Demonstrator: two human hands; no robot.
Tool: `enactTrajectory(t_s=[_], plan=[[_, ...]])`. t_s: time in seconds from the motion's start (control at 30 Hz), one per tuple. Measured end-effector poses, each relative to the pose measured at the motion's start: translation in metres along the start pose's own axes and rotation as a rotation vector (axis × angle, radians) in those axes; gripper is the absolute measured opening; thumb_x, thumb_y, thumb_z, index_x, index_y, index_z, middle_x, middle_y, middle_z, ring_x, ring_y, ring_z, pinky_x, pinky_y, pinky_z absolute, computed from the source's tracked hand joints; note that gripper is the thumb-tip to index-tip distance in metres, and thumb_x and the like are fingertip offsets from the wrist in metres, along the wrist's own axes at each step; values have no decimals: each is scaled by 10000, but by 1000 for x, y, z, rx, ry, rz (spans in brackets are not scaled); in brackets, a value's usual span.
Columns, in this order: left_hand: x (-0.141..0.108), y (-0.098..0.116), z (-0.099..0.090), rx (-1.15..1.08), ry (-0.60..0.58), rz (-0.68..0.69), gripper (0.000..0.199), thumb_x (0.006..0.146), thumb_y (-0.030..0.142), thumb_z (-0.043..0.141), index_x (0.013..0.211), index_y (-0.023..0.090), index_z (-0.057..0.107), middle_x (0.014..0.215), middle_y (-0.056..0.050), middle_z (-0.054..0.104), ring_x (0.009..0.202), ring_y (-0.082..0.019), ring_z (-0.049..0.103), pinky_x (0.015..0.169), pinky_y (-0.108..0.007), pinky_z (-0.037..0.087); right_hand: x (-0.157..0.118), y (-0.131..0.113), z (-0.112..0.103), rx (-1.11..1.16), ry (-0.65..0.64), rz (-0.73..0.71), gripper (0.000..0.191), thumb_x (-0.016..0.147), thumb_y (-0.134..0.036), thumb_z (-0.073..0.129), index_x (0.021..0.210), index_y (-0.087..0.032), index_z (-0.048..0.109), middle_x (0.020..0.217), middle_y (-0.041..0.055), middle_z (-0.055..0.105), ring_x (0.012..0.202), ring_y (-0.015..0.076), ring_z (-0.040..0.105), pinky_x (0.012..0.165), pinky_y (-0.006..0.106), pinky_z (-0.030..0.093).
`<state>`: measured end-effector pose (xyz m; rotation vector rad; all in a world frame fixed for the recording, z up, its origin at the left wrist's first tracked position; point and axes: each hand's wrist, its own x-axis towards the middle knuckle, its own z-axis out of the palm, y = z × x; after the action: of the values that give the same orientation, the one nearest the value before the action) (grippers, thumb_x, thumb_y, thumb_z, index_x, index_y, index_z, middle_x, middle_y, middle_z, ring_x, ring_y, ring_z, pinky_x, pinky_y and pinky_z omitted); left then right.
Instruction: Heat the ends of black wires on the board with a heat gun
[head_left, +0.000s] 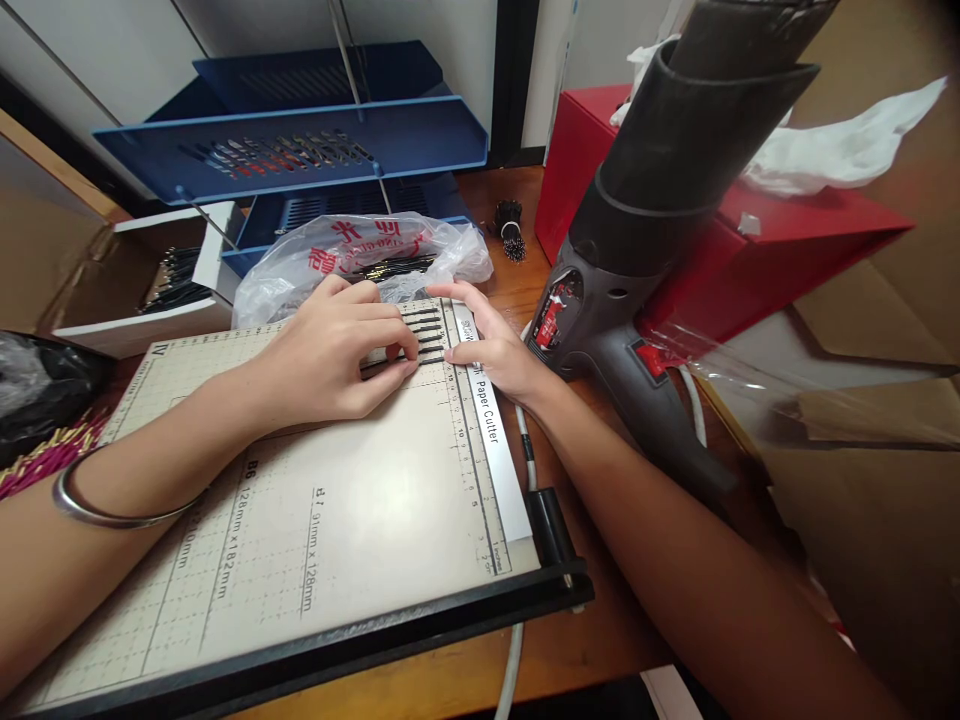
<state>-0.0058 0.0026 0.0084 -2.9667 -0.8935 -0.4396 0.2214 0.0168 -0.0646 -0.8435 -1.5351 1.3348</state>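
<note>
Left hand (341, 350) pressing fingertips down on row of thin black strips (421, 335) lying across far end of paper cutter (315, 540); not gripping, just pinning. Right hand (487, 345) lying open, fingers steadying strip ends at ruler edge (491, 425). Risk: strips sliding or fanning out of line if pressure is easing. Heat gun (637, 250) standing just beside right wrist; elbow nudging could be tipping it.

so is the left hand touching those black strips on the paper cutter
Touching: the head view shows the left hand with fingertips pressed on the black strips lying across the paper cutter.
</note>
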Motion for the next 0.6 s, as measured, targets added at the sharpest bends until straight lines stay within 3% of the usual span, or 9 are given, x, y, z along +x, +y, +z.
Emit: enactTrajectory(t_s=[0.6], plan=[[1, 0, 0, -22, -11, -13, 222, 1003, 332, 581, 884, 240, 743, 790, -32, 761, 789, -235, 549, 786, -439, 335, -1, -1, -1, 8, -13, 14, 682, 572, -254, 693, 1251, -303, 643, 1543, 65, 579, 1561, 363, 443, 1402, 634, 272]])
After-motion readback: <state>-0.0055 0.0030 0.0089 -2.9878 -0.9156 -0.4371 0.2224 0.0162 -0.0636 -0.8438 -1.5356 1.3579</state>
